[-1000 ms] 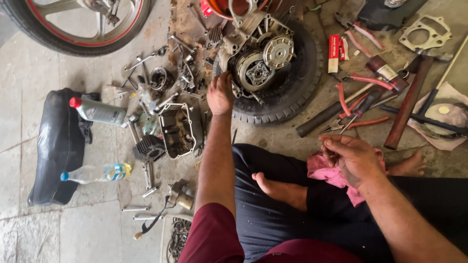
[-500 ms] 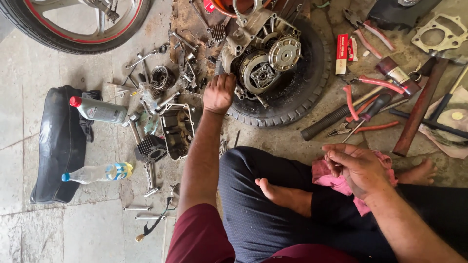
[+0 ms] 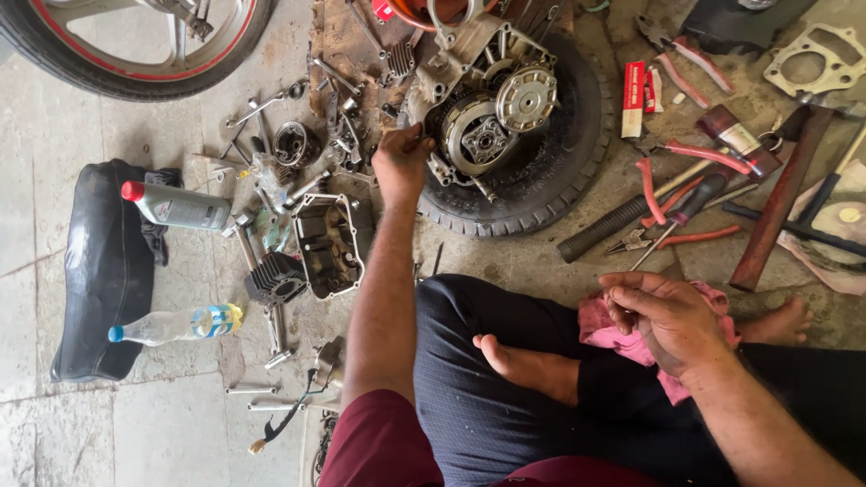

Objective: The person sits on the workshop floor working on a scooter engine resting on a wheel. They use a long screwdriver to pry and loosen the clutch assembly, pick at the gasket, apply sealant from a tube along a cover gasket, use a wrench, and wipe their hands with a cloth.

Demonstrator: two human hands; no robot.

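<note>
My left hand [image 3: 401, 164] reaches forward to the left edge of an opened motorcycle engine [image 3: 487, 117], which lies on a black tyre [image 3: 568, 171]. The fingers are curled against the engine case, and whatever they hold is hidden. My right hand [image 3: 669, 317] rests near my knee over a pink cloth [image 3: 603, 329], with thumb and fingers pinched together and nothing visible between them. My bare foot [image 3: 523, 365] lies across my dark trousers.
Left of the engine lie a case cover [image 3: 329, 242], a finned cylinder [image 3: 275, 278], bolts and spanners. A grey oil bottle [image 3: 176, 206], a plastic water bottle [image 3: 171, 325] and a black seat [image 3: 99, 271] are further left. Pliers, screwdrivers, a hammer [image 3: 780, 203] and a gasket [image 3: 816, 59] are at right. A wheel [image 3: 135, 54] stands top left.
My left hand stays at the engine's left edge, shifting only slightly. My right hand has sunk a little over the pink cloth. The view has moved a bit.
</note>
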